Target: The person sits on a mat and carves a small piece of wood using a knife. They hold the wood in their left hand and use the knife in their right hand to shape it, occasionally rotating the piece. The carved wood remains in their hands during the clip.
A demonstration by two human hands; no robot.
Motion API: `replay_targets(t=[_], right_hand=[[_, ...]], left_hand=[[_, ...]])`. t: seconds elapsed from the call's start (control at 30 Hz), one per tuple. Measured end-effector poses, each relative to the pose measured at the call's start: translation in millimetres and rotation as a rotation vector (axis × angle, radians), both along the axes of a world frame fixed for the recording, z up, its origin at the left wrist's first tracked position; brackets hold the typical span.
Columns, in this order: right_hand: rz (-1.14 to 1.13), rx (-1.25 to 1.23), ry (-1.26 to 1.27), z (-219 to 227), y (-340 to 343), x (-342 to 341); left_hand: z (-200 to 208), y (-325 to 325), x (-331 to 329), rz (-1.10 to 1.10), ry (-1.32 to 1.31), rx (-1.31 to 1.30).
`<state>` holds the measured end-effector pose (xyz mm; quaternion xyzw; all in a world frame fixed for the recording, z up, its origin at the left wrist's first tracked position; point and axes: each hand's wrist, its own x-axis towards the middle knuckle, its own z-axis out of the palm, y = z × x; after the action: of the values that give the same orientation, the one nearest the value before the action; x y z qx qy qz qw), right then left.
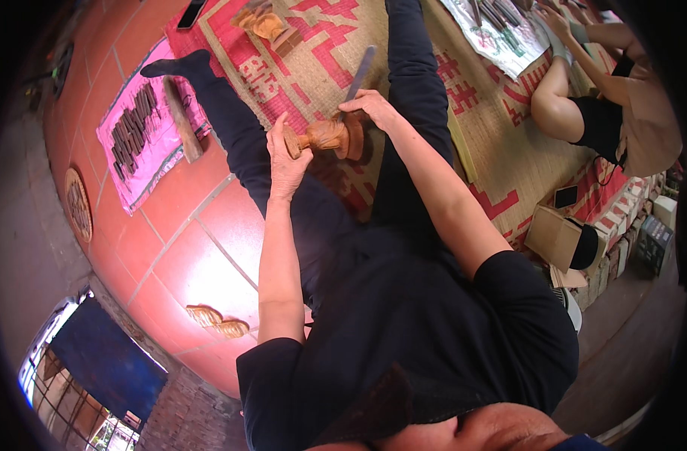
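Gripping the left end of a carved brown wooden piece (328,137), the person's left hand (288,152) has its fingers wrapped around the narrow end and its thumb on the near side. The right hand (371,110) is closed on a long flat metal tool (363,69), whose free end points to the far side; whether those fingertips also touch the wood cannot be told. The carved piece lies roughly crosswise, between the two hands and above the gap between the person's dark-trousered legs (420,86), its wider base to the right.

Beyond the hands, to the far left, a second carved wooden piece (262,24) rests on a patterned woven mat (373,34), near a dark phone (191,13). On the left, a pink cloth (142,184) on the tiled floor (144,252) bears a row of dark slender tools (135,129) and a thick wooden stick (182,124). Nearer, a twisted wooden carving (217,322) lies on the tiles. At the far right, a co-worker (649,131) sits beside a white sheet (518,64) with more tools (500,15) on it; an open cardboard box (548,237) stands nearer, on the right.
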<state>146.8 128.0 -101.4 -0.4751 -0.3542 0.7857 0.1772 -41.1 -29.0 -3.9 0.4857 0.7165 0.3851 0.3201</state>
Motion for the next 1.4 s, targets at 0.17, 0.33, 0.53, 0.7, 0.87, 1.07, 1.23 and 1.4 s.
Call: replay_targets(t=[0.17, 0.33, 0.53, 0.7, 0.87, 1.07, 1.23, 1.4], right_hand=[[-0.036, -0.021, -0.018, 13, -2, 0], [0.081, 0.061, 0.028, -3, 0, -2], [-0.041, -0.037, -0.038, 14, -2, 2], [0.073, -0.006, 0.016, 3, 0, 2], [-0.05, -0.032, -0.086, 15, -3, -2], [0.089, 0.035, -0.004, 6, 0, 0], [-0.033, -0.028, -0.088, 21, -4, 1], [0.021, -0.031, -0.041, 16, -4, 2]], left_hand=[[5, 0, 4, -0.011, 0.043, -0.001], [6, 1, 6, -0.018, 0.061, -0.011], [5, 0, 6, -0.021, 0.08, 0.005], [2, -2, 4, -0.015, 0.043, 0.003], [6, -1, 8, -0.035, 0.088, 0.007], [7, -1, 6, -0.036, 0.107, -0.004], [9, 0, 9, -0.045, 0.115, 0.009], [7, -2, 8, -0.026, 0.102, 0.003]])
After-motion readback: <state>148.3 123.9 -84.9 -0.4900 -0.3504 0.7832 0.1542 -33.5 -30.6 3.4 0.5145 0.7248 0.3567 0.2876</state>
